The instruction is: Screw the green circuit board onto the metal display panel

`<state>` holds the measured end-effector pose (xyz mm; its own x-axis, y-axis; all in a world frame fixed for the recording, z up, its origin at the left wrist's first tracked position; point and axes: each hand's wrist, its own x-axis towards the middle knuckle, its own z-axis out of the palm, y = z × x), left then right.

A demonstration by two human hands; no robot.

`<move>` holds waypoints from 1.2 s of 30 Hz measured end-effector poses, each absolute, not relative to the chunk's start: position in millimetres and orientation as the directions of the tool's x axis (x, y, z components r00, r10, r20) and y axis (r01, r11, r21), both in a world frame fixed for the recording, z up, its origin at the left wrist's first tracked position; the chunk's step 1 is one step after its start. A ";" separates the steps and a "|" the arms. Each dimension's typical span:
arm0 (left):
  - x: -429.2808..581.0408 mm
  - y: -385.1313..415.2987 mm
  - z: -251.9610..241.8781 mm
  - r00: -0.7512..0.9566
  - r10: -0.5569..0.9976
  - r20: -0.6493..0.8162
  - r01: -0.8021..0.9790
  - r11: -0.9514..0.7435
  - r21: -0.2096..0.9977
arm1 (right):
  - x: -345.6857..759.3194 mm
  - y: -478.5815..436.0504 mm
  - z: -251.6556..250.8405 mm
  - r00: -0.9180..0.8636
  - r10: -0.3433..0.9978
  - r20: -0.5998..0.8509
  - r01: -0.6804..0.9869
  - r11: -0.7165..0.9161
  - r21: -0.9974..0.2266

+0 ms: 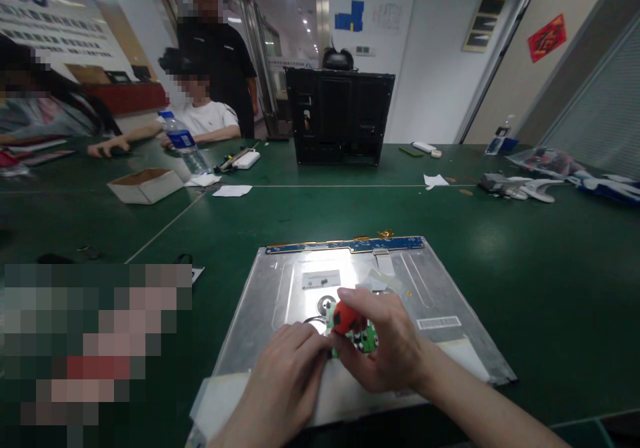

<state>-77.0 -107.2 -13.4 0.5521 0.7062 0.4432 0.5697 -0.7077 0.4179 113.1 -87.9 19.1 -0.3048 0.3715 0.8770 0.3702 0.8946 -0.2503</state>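
Note:
A flat metal display panel (pixel 440 288) lies on the green table in front of me, with a blue circuit strip (pixel 345 245) along its far edge. On its near middle sits a small green circuit board (pixel 369 339). My right hand (pixel 387 345) is closed round a red-orange screwdriver handle (pixel 346 317) held over that board. My left hand (pixel 285 375) rests on the panel beside it, fingertips pinched at the board's left edge. What the left fingers hold is hidden.
A black monitor housing (pixel 340 116) stands upright at mid-table. To the left are a cardboard box (pixel 145 185), a water bottle (pixel 186 145) and paper scraps. Two people sit and one stands at the far left. White plastic parts (pixel 520 188) lie right.

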 end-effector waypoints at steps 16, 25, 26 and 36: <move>-76.5 -108.2 -12.3 0.557 0.727 0.401 0.589 -0.686 0.427 | 115.7 -87.4 21.0 -0.312 0.380 0.871 0.385 0.888 -0.250; -76.4 -107.9 -14.0 0.550 0.707 0.446 0.581 -0.707 0.404 | 113.6 -84.3 17.7 -0.283 0.377 0.882 0.389 0.886 -0.254; -76.3 -107.9 -13.7 0.551 0.702 0.450 0.575 -0.711 0.404 | 113.6 -84.3 17.8 -0.285 0.378 0.881 0.384 0.887 -0.256; -75.0 -107.0 -10.7 0.556 0.709 0.433 0.581 -0.705 0.407 | 116.9 -87.2 20.2 -0.326 0.382 0.865 0.389 0.888 -0.245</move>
<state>-75.0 -107.0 -10.7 0.5560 0.7092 0.4334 0.5811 -0.7045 0.4074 116.9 -87.2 20.2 -0.3258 0.3818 0.8649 0.3888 0.8880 -0.2455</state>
